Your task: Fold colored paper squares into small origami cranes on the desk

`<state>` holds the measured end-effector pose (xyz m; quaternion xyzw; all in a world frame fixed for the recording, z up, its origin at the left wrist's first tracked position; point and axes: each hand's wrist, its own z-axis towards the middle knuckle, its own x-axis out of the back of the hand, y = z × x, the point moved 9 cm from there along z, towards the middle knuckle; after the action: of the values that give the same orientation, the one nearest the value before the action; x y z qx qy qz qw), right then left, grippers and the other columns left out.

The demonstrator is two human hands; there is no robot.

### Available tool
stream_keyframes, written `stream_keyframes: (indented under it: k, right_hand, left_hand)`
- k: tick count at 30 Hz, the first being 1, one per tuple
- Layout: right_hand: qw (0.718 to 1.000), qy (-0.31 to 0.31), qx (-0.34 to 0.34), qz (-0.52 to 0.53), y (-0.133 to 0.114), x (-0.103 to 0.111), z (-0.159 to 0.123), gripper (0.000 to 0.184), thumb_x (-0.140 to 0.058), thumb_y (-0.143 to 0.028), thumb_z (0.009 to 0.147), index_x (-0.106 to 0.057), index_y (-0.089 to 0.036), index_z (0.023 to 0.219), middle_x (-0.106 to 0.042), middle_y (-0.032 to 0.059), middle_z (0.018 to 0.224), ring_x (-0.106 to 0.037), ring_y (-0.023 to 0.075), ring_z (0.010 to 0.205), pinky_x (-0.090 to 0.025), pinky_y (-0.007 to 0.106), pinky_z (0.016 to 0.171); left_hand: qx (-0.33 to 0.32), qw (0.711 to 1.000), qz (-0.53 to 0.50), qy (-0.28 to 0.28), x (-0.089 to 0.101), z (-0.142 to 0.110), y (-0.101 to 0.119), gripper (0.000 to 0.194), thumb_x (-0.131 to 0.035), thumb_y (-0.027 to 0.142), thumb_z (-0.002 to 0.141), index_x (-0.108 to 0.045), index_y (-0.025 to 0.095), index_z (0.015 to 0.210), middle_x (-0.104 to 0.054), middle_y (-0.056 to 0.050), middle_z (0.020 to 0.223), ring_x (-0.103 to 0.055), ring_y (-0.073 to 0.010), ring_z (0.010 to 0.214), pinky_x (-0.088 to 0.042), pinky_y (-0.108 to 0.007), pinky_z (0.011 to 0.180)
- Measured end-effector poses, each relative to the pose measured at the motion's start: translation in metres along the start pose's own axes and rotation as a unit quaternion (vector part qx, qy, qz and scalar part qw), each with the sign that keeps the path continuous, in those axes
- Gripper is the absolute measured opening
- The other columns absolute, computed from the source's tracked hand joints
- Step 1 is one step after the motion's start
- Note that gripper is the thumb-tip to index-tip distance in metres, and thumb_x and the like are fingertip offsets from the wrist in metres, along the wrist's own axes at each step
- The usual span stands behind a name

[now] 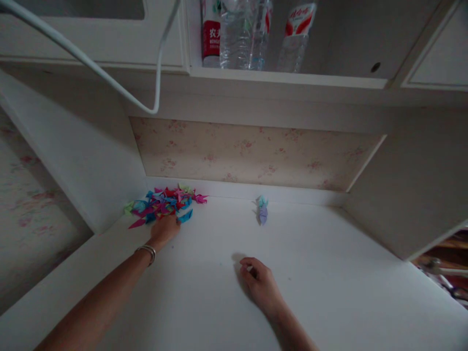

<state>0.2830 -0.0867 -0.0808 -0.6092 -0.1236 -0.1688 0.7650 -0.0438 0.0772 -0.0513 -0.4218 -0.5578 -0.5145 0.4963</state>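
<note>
A pile of colourful folded paper cranes [164, 201] lies in the back left corner of the white desktop. My left hand [166, 229] reaches into the front edge of that pile. Its fingertips are hidden behind the back of the hand, so any grip is out of sight. Right beside its thumb is a blue paper crane [185, 217]. My right hand [260, 282] rests on the desktop at the middle, fingers loosely curled, with a gap to the thumb and nothing seen in it. Farther back, a teal paper crane [262, 200] and a lilac paper crane [263, 214] sit in a short row.
A white desktop [204, 302] runs between side panels, with a flowered back wall [241, 151]. Above is a cabinet shelf [292, 75] holding several plastic bottles [236, 39]. A white bent rod [109, 85] hangs across the upper left.
</note>
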Motion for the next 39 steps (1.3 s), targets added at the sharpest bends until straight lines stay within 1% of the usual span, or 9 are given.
stream_keyframes:
  k: [4,9,13,16,20,25,30,34,39]
  right_hand:
    - [1.0,0.003,0.004,-0.003,-0.001,0.001,0.0,0.026,-0.055,-0.038,0.081,-0.068,-0.017,0.089,-0.065,0.0035,0.069,-0.048,0.0113,0.05,-0.037,0.022,0.046]
    - [1.0,-0.006,0.009,-0.005,-0.002,0.0,0.0,0.024,-0.055,-0.036,0.082,-0.067,-0.018,0.09,-0.066,0.0039,0.075,-0.049,0.0112,0.052,-0.039,0.021,0.048]
    - [1.0,-0.01,0.013,-0.013,-0.004,-0.001,0.0,0.02,-0.055,-0.031,0.082,-0.067,-0.018,0.09,-0.065,0.0027,0.072,-0.049,0.0111,0.052,-0.038,0.021,0.048]
    - [1.0,-0.015,0.012,-0.017,-0.004,-0.001,0.0,0.019,-0.054,-0.03,0.082,-0.066,-0.018,0.09,-0.066,0.003,0.073,-0.049,0.0116,0.054,-0.038,0.022,0.049]
    - [1.0,-0.021,0.007,-0.019,-0.005,-0.002,0.0,0.019,-0.053,-0.028,0.082,-0.067,-0.018,0.091,-0.066,0.0031,0.075,-0.049,0.0116,0.055,-0.038,0.022,0.051]
    - [1.0,-0.021,0.003,-0.016,-0.005,-0.002,0.0,0.018,-0.054,-0.026,0.081,-0.067,-0.018,0.091,-0.066,0.0027,0.075,-0.05,0.0112,0.054,-0.038,0.021,0.051]
    - [1.0,-0.018,0.01,-0.019,-0.004,-0.004,-0.001,0.018,-0.051,-0.024,0.082,-0.066,-0.018,0.09,-0.066,0.0027,0.075,-0.05,0.0114,0.056,-0.038,0.021,0.051]
    - [0.999,-0.033,0.013,-0.026,-0.008,-0.004,0.0,0.017,-0.051,-0.022,0.082,-0.066,-0.018,0.088,-0.064,0.0016,0.072,-0.049,0.0111,0.055,-0.037,0.021,0.051]
    - [0.999,-0.046,0.013,-0.023,-0.01,-0.003,-0.001,0.014,-0.052,-0.02,0.081,-0.065,-0.017,0.086,-0.063,0.0014,0.073,-0.049,0.0105,0.055,-0.036,0.021,0.051]
  left_hand:
    - [-0.004,1.0,0.009,-0.003,0.0,0.001,0.006,0.03,-0.043,0.029,0.083,-0.069,0.017,0.091,-0.07,-0.014,0.101,-0.064,-0.0292,0.094,-0.048,-0.035,0.075]
    - [-0.009,1.0,0.002,-0.001,0.003,-0.001,0.014,0.029,-0.047,0.034,0.083,-0.069,0.018,0.093,-0.07,-0.013,0.1,-0.064,-0.0283,0.093,-0.047,-0.034,0.076]
    - [-0.013,1.0,-0.013,0.015,0.011,-0.006,0.018,0.028,-0.045,0.029,0.084,-0.07,0.017,0.091,-0.071,-0.014,0.097,-0.065,-0.0295,0.091,-0.047,-0.036,0.076]
    - [-0.037,0.998,-0.037,0.034,0.021,-0.01,0.03,0.029,-0.042,0.025,0.085,-0.069,0.016,0.091,-0.07,-0.014,0.097,-0.064,-0.0299,0.093,-0.045,-0.038,0.08]
    - [-0.111,0.988,-0.102,0.047,0.024,-0.018,0.073,0.03,-0.041,0.028,0.088,-0.069,0.018,0.096,-0.068,-0.01,0.105,-0.06,-0.0248,0.1,-0.042,-0.032,0.085]
    - [-0.222,0.954,-0.203,0.017,0.006,-0.045,0.16,0.03,-0.046,0.033,0.087,-0.071,0.019,0.096,-0.071,-0.005,0.092,-0.063,-0.017,0.082,-0.044,-0.023,0.074]
    - [-0.311,0.914,-0.261,-0.013,-0.015,-0.075,0.239,0.028,-0.05,0.035,0.085,-0.073,0.02,0.09,-0.071,-0.002,0.086,-0.062,-0.0148,0.077,-0.043,-0.022,0.072]
    - [-0.333,0.901,-0.278,-0.028,-0.029,-0.078,0.273,0.026,-0.052,0.034,0.084,-0.074,0.02,0.087,-0.07,-0.002,0.085,-0.061,-0.0147,0.076,-0.042,-0.022,0.071]
    - [-0.332,0.903,-0.27,-0.031,-0.042,-0.069,0.291,0.025,-0.052,0.034,0.085,-0.073,0.021,0.087,-0.069,-0.003,0.086,-0.06,-0.0153,0.076,-0.041,-0.023,0.072]
